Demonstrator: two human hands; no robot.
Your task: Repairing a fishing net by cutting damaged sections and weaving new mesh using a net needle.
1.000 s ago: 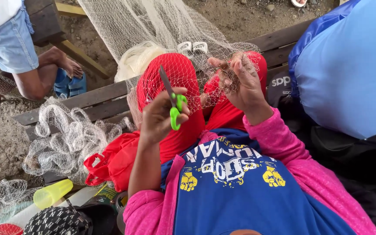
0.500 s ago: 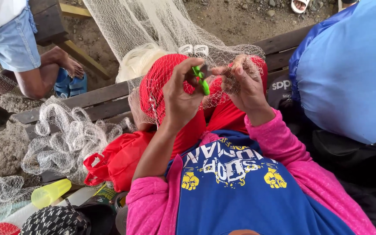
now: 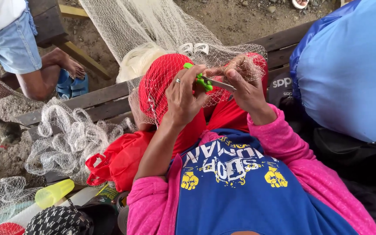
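The left hand (image 3: pixel 183 98) has its grip closed around green-handled scissors (image 3: pixel 205 82), the blades pointing right to where the right hand (image 3: pixel 244 85) pinches a fold of the fishing net (image 3: pixel 162 30) between thumb and fingertips, apparently to hold the mesh taut for the blades. The net drapes over red-clad knees (image 3: pixel 162 78) above the wooden bench (image 3: pixel 96 104); more netting (image 3: pixel 66 139) is heaped at its left end

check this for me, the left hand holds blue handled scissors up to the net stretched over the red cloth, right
Not quite: in the head view the scissors have green handles, not blue. The rest holds: the left hand holds them up to the net stretched over the red cloth, beside the right hand.
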